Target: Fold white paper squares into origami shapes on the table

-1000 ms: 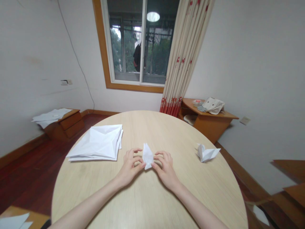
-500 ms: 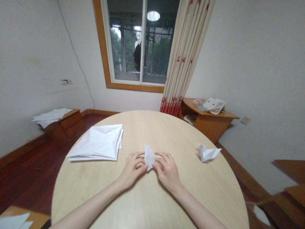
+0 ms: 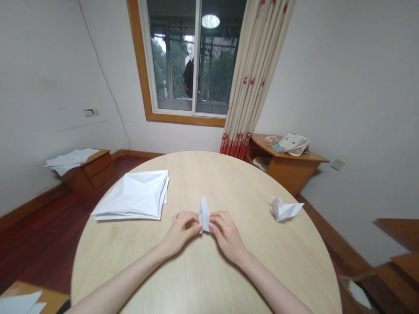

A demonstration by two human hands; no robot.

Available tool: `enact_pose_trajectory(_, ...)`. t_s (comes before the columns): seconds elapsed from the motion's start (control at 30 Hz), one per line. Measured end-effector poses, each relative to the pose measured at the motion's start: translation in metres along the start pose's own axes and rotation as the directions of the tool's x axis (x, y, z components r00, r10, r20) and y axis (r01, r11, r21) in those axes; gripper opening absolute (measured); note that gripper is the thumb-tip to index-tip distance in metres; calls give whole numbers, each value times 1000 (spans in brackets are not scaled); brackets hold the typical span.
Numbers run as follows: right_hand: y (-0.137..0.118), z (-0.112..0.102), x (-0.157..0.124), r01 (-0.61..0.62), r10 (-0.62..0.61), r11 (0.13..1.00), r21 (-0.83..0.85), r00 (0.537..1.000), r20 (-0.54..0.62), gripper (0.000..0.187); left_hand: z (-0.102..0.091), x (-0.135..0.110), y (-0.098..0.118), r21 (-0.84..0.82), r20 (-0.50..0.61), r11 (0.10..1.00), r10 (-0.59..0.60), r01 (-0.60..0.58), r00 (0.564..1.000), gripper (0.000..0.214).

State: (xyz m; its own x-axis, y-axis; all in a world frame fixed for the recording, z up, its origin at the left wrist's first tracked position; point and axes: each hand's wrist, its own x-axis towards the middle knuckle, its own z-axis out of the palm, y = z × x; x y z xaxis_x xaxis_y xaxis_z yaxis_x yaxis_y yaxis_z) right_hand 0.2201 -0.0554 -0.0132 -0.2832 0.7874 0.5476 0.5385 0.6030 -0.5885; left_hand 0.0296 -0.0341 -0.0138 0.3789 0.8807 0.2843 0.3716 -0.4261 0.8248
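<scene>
Between my two hands, a small piece of folded white paper [image 3: 204, 214] stands upright over the middle of the round table [image 3: 196, 279]. Two narrow points rise from its top. My left hand [image 3: 182, 227] pinches its left side between thumb and fingers. On the opposite side, my right hand [image 3: 225, 231] grips it with the thumb low and the fingers higher up. Some fingertips are hidden behind the paper. To the right on the table rests a finished-looking origami bird [image 3: 284, 210] of white paper.
A stack of creased white paper sheets [image 3: 134, 196] lies at the table's left. Beyond the table are a low cabinet [image 3: 98, 170] with papers on it, a corner desk [image 3: 288, 168] with a cloth bag [image 3: 293, 144], a curtain [image 3: 250, 78] and a window.
The folded paper has turned and closed up, so it now looks narrower with two points on top. My fingers have drawn a little closer together around it.
</scene>
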Motion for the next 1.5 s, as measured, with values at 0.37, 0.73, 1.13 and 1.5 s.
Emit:
enact_pose_trajectory(0.37,-5,0,0,-29,31,999,-31,996,83,17,-2,4,-2,-163,-51,986,33,-41,998,17)
enact_pose_trajectory(0.73,-3,2,0,-67,78,990,-124,993,87,25,-1,2,2,-234,-48,971,33,-43,998,15)
enact_pose_trajectory(1.13,-6,0,1,-86,94,991,-98,992,78,15,-1,3,-1,-254,-143,964,45,-81,989,21)
enact_pose_trajectory(1.5,-3,-4,5,-184,174,980,79,978,117,10,1,3,-6,-309,-60,950,-60,39,996,48)
